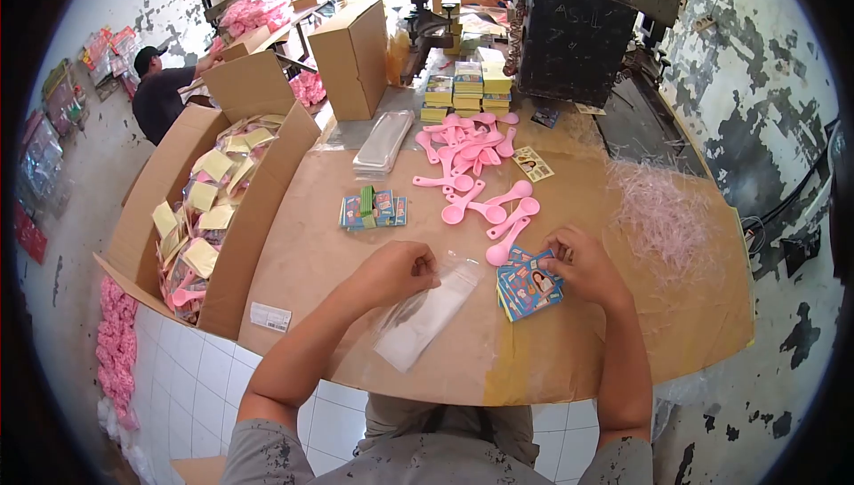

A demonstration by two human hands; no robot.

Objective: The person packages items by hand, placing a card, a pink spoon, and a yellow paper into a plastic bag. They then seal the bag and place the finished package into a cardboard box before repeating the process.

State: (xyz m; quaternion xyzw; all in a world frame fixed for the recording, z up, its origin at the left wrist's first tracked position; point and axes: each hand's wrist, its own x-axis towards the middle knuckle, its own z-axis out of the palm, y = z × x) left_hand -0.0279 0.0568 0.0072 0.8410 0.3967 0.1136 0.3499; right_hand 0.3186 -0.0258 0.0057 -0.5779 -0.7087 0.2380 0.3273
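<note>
My left hand (402,273) is closed in a pinch at the upper left edge of a clear plastic bag (427,320), which lies flat and slanted on the cardboard-covered table. To the right, my right hand (580,264) grips a blue printed card at the upper corner of a fanned pile of blue cards (527,291). How many cards are between its fingers is hidden. Just above this pile lies a pink measuring spoon (500,254). More pink spoons (471,147) are heaped farther back. A banded bundle of blue cards (372,209) rests beyond my left hand.
An open carton (260,258) full of filled bags stands on the left. Clear plastic sleeves (383,143), stacks of yellow-edged cards (469,86) and a tall box (350,60) are at the back. Pink shreds (663,218) lie right, near a black machine (574,36). Other people sit farther off.
</note>
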